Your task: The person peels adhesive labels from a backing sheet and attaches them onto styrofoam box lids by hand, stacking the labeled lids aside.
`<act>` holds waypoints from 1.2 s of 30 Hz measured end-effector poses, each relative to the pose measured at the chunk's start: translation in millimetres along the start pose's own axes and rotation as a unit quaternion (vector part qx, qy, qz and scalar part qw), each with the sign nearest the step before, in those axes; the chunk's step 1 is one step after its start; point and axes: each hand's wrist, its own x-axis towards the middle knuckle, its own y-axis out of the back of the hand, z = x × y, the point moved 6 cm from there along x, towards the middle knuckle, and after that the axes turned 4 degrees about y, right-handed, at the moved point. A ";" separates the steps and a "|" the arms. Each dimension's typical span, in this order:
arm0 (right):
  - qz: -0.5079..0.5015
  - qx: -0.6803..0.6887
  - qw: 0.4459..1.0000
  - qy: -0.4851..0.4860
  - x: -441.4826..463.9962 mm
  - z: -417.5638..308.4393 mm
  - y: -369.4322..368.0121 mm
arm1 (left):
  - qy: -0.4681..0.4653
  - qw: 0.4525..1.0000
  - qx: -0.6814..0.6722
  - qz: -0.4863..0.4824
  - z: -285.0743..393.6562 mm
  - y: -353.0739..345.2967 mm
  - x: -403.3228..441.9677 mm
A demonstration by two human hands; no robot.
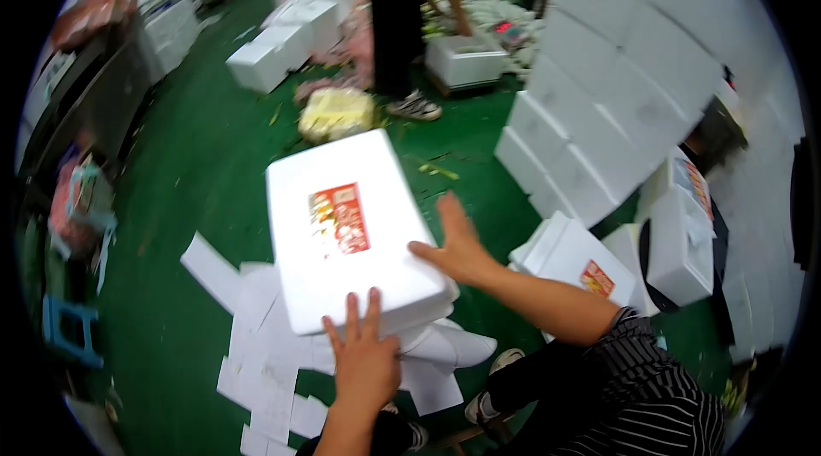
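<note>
In front of me lies a white foam box lid [299, 225] with a red and yellow printed label [339, 218] on its top. More white foam layers show under its near right corner. My left hand [365, 366] rests on the lid's near edge, fingers spread. Beside the lid's right edge is my right hand [457, 247], open, with the thumb at the edge and the fingers raised apart. Neither hand is wrapped round anything. White paper sheets [256, 345] are scattered on the green floor beneath and to the left.
More labelled foam lids [564, 255] lie at my right, near a foam box [680, 242]. Behind them rises a tall stack of white foam boxes [599, 88]. Ahead, one person stands and another bends over a foam box [466, 61]. A blue stool [70, 332] is at left.
</note>
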 end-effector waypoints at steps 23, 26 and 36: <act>0.172 -0.074 0.866 -0.464 -332.8 468.1 339.4 | 0.182 0.830 -0.506 -0.149 85.3 -31.3 -25.0; 0.315 -0.366 0.759 -0.436 -327.9 386.8 331.5 | 0.179 0.818 -0.541 -0.081 88.1 -36.0 -16.4; -0.047 0.514 0.842 -0.159 -233.9 -11.0 167.8 | 0.143 0.712 -0.688 0.022 124.5 -37.1 -5.5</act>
